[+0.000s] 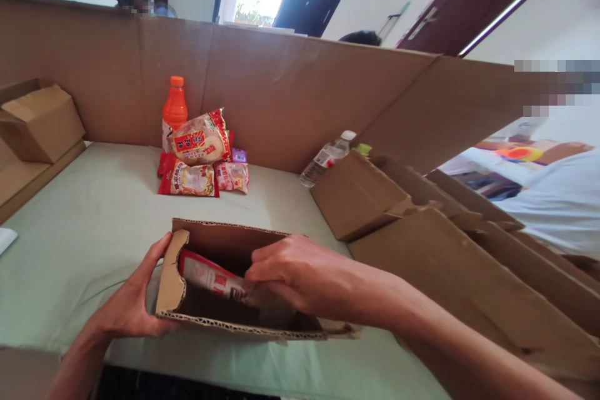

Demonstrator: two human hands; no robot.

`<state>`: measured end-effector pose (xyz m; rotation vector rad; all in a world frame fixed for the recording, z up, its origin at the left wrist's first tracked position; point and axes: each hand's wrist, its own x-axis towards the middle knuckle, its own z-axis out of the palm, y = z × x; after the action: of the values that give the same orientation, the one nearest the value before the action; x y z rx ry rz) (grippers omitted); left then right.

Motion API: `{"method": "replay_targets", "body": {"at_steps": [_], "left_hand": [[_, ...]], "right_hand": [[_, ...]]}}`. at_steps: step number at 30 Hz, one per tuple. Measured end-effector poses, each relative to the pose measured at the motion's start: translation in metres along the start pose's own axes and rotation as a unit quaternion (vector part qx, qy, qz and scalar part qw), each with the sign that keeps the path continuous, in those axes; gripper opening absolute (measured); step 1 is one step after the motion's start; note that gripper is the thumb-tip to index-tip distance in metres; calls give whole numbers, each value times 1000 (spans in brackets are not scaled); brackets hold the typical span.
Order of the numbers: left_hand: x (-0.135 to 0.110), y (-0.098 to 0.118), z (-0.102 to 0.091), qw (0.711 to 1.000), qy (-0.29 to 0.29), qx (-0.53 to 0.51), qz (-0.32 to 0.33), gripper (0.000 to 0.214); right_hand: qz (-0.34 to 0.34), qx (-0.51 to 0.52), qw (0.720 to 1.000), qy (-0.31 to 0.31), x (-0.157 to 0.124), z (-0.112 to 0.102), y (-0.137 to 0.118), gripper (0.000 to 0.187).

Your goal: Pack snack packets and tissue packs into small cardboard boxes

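Head view: my left hand (134,300) curls around the left wall of the cardboard box (225,234), which stands near the front edge of the tabletop (94,225). My right hand (290,272), fingers closed, pinches a red snack packet (210,278) inside it.

No wording can be read in full. The puffed snack packet (199,137) on the pile near the far edge of the tabletop has a red panel with bold white characters, too small to make out. The flat red packet (187,179) under it and the small packet (232,176) beside it carry lettering that is also illegible. Labels on the orange bottle (174,106) and the clear water bottle (325,159) are blurred. The red-and-white packet (210,278) in the cardboard box (220,234) shows unreadable print.
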<state>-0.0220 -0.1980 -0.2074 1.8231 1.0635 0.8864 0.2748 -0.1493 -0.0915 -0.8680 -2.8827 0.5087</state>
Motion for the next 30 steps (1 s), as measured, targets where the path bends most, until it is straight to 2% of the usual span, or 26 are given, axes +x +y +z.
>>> {"method": "replay_targets", "body": {"at_steps": [3,7,11,13,15,16,18,20,22,24,26,28,30], "left_hand": [[1,0,0,1000,-4,-12,1,119],[3,-3,0,1000,-14,-5,11,116],[4,-7,-2,999,-18,21,40,113],[3,-8,-3,998,-16,43,48,110],[1,-8,-3,996,-7,70,49,109],[0,-7,-4,995,0,87,47,107],[-4,-3,-4,990,17,128,51,100],[-9,3,-4,982,39,170,68,91],[-17,10,-4,972,62,209,86,81],[-23,17,-3,963,79,238,97,74],[-25,24,-1,958,86,251,110,69],[-21,30,3,953,88,258,129,65],[-13,35,7,945,94,271,157,62]], "right_hand": [[1,-20,996,-87,21,16,3,29],[72,-87,984,-139,34,33,12,31],[86,-96,975,-180,36,32,8,30],[100,-108,973,-179,33,27,3,27],[97,-118,979,-133,23,20,-1,19],[87,-116,986,-87,15,17,-2,16],[68,-100,992,47,-7,10,-4,16],[88,-68,974,198,-36,6,-2,17],[168,-37,937,305,-67,9,2,24],[273,5,902,335,-95,21,9,33],[357,69,878,313,-117,40,15,42],[399,151,857,289,-129,60,18,55],[393,237,844,278,-131,75,16,65]]}}
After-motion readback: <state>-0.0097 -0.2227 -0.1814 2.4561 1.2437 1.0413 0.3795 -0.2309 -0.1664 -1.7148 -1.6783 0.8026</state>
